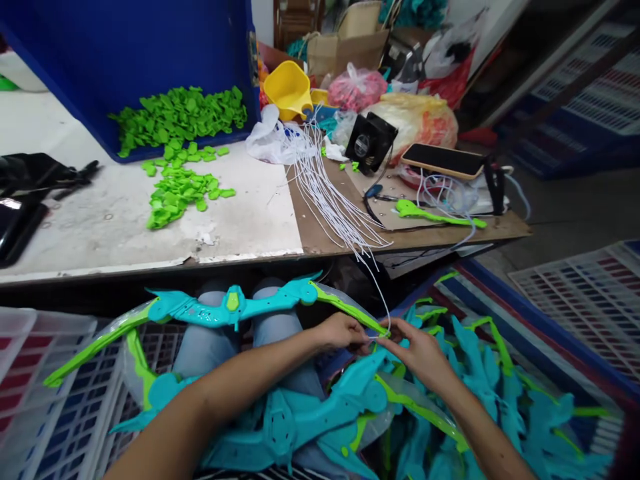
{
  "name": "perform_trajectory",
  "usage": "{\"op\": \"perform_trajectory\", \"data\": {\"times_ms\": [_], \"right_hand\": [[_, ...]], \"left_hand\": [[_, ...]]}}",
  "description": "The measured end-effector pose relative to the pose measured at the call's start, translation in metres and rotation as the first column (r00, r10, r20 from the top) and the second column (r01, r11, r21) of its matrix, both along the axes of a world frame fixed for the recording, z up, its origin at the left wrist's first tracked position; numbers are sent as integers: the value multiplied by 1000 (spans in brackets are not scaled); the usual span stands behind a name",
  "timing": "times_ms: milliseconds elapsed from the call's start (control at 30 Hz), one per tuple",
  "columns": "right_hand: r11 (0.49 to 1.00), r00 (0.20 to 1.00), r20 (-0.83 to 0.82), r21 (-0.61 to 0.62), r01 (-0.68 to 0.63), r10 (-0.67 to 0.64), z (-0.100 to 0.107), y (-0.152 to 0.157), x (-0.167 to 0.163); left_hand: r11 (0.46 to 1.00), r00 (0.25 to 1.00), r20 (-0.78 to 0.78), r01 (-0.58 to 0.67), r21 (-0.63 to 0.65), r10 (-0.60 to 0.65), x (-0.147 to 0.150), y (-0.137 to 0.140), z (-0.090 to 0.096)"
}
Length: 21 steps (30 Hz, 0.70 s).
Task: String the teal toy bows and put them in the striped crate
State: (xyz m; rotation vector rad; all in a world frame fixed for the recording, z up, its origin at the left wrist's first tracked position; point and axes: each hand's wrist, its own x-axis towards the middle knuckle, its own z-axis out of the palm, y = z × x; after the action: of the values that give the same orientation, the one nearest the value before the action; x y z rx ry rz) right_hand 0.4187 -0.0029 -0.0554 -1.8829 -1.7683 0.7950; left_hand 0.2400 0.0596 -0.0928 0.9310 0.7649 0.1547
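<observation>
A turquoise and green toy bow (260, 308) lies across my knees, its right-hand green tip between my two hands. My left hand (343, 333) is closed at that tip, its fingers pinching a white cord (384, 300). My right hand (417, 347) grips the tip from the other side, thumb and forefinger together. The cord rises from the tip toward a bundle of white cords (325, 180) on the table edge. Exactly how the cord passes through the tip is hidden by my fingers. A second toy bow (305, 420) lies closer, below my forearms.
A blue bin (175, 53) with small green parts (185, 113) stands on the table (250, 213); more green parts lie before it. A black fan (371, 141), phone (443, 160) and bags lie at the right. Several bows (480, 373) fill a crate; plastic baskets (75, 387) stand left.
</observation>
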Motion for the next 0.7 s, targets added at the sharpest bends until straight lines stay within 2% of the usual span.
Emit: {"op": "perform_trajectory", "data": {"times_ms": [67,133,200,233,267,300,333,400,433,467,500,533,600,633,700], "right_hand": [[1000,1000,-10,-5,19,-20,-1,0,1],[1000,999,-43,-14,23,-24,-2,-1,4],[1000,997,-76,-19,16,-17,-4,1,7],[1000,996,-91,-19,14,-16,-4,2,9],[1000,994,-104,-17,14,-16,-4,5,10],[1000,993,-113,-15,17,-19,-4,7,10],[1000,993,-118,-15,19,-21,-4,11,10],[1000,994,-109,-18,19,-21,-4,17,11],[1000,995,-99,-21,15,-17,-4,20,11],[1000,996,-85,-24,6,-9,-3,22,12],[1000,998,-67,-30,-6,4,-3,24,13],[999,999,-39,-38,-22,21,-2,26,15],[997,995,71,-34,-68,70,3,31,17],[995,983,157,3,-95,93,6,35,15],[974,938,330,161,-162,102,13,47,-1]], "left_hand": [[987,994,-104,36,155,-20,-33,3,16],[964,995,-98,41,264,-16,-84,4,38],[977,998,31,-62,206,57,-144,2,65],[977,985,79,-162,141,152,-176,0,80],[952,953,105,-292,87,283,-205,-4,95],[899,897,123,-434,58,425,-233,-8,108],[813,809,148,-581,47,569,-257,-13,120],[589,581,241,-807,45,777,-294,-25,138],[481,470,292,-876,36,833,-307,-32,143],[401,386,329,-916,24,862,-316,-38,146],[352,335,346,-936,16,876,-322,-45,148],[331,317,341,-944,19,885,-324,-52,148],[334,332,304,-941,46,893,-318,-65,144],[341,344,280,-938,59,896,-312,-70,142],[356,362,229,-932,69,904,-294,-77,137]]}}
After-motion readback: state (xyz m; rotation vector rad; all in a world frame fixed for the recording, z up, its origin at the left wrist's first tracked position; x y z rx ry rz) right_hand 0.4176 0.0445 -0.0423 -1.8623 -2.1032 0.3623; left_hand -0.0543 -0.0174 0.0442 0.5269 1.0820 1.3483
